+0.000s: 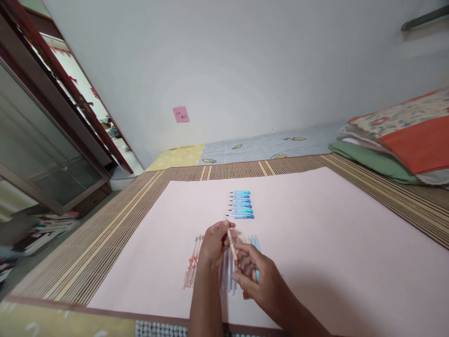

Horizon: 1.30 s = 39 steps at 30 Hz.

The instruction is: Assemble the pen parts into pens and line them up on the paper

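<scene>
My left hand [212, 243] and my right hand [257, 276] are both closed on one orange pen [232, 248], held tilted above a pink sheet [315, 243]. The left fingers pinch its upper end, the right fingers grip its lower part. Under my hands lies a loose batch of pens on the sheet: clear orange-tinted ones [192, 267] at the left, clear and pale blue ones [255, 244] at the right. Farther away, a tidy row of several blue pens [241, 204] lies side by side on the sheet.
The pink sheet lies on a striped woven mat [105, 224]. Folded blankets and a green pillow [386, 154] sit at the right. A glass-door cabinet [38, 140] and stacked books [38, 229] stand at the left. A pink note [181, 114] sticks on the wall.
</scene>
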Available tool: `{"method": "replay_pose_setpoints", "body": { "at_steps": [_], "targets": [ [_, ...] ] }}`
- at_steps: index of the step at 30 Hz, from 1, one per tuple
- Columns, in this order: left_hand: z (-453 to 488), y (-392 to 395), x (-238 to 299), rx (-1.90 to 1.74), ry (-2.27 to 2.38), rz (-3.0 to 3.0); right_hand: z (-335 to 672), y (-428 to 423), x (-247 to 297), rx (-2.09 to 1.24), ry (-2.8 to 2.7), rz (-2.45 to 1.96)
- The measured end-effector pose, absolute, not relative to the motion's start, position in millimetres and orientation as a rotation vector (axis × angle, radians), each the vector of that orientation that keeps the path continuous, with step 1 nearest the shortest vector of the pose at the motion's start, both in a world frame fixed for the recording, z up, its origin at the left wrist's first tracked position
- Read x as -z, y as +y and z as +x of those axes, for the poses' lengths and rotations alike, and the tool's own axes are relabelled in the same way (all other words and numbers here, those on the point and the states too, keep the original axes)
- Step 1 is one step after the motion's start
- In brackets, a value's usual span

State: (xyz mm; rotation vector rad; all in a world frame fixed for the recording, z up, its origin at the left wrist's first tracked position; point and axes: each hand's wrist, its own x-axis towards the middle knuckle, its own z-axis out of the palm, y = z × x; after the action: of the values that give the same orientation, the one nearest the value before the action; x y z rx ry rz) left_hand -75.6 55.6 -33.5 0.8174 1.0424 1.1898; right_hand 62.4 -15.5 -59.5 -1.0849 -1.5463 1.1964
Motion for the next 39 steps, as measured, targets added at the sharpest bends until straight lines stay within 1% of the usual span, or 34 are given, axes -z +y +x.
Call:
{"method": "replay_pose_setpoints", "body": {
  "at_steps": [2, 5, 12, 17, 20, 24, 27, 31, 36, 39],
  "targets": [
    [-78.4, 56.0, 32.5, -1.217, 1.035, 0.766, 64.5, -16.2, 59.2, -1.285, -1.529, -1.039],
    [-79.3, 55.5, 31.3, -1.205, 0.994, 0.774, 65.0, -17.4, 62.5, -1.296, -1.513, -1.04],
    [-73.2, 50.9, 27.4, -1.119, 0.838, 0.943, 57.8, -22.0, 71.4, -1.086, -1.593, -1.099],
    [-75.0, 48.3, 25.4, -1.131, 0.807, 0.976, 57.8, -22.7, 73.8, -0.913, -1.705, -1.071],
    [-78.3, 48.5, 26.5, -1.211, 0.814, 0.902, 59.9, -22.2, 73.2, -0.952, -1.716, -1.009],
    [-82.1, 50.4, 27.3, -1.386, 0.794, 0.783, 61.1, -22.6, 67.2, -1.237, -1.477, -1.022],
    [-83.1, 51.0, 26.1, -1.43, 0.824, 0.776, 66.8, -19.4, 58.0, -1.231, -1.278, -1.034],
    [-81.1, 50.5, 26.0, -1.369, 0.84, 0.871, 88.0, -4.7, 46.8, -1.169, -1.045, -1.018],
    [-72.3, 49.4, 28.7, -1.171, 0.869, 1.069, 115.6, 14.4, 45.1, -1.312, -0.674, -0.822],
    [-63.4, 48.3, 27.8, -1.141, 0.94, 1.152, 121.9, 19.5, 49.1, -1.363, -0.618, -0.747]
  ]
}}
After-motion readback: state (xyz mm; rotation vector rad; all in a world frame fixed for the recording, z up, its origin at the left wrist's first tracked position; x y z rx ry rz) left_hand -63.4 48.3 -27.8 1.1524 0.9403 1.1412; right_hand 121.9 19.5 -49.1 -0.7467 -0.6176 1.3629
